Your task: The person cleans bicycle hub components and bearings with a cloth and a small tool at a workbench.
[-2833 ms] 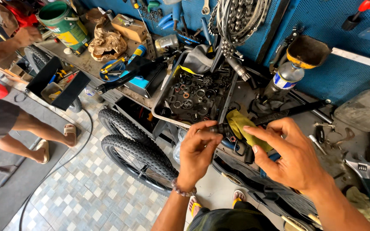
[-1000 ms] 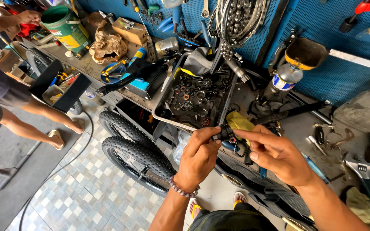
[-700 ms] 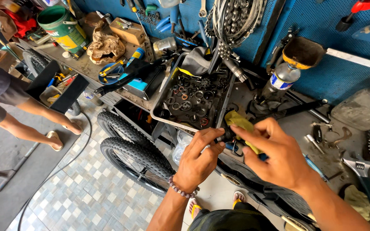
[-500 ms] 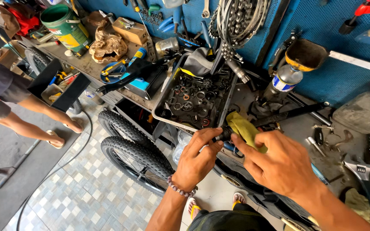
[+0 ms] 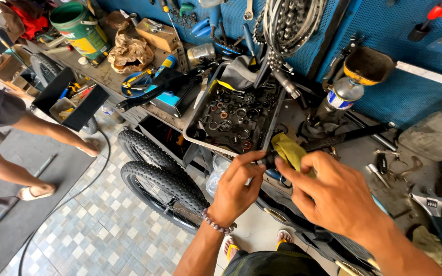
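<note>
Left hand (image 5: pixel 236 190) fingertips pinch small black cylindrical part (image 5: pixel 268 159) (dark, short). Right hand (image 5: pixel 333 194) fingers pressed together on yellow cloth (image 5: pixel 288 151), right of part.

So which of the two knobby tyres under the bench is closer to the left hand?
The lower, nearer tyre, just left of the left hand. The other tyre sits farther up and back, tucked under the bench edge below the parts tray.

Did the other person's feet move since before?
Yes. The other person's feet have stepped away from the black bin, down the floor toward the grey mat.
</note>
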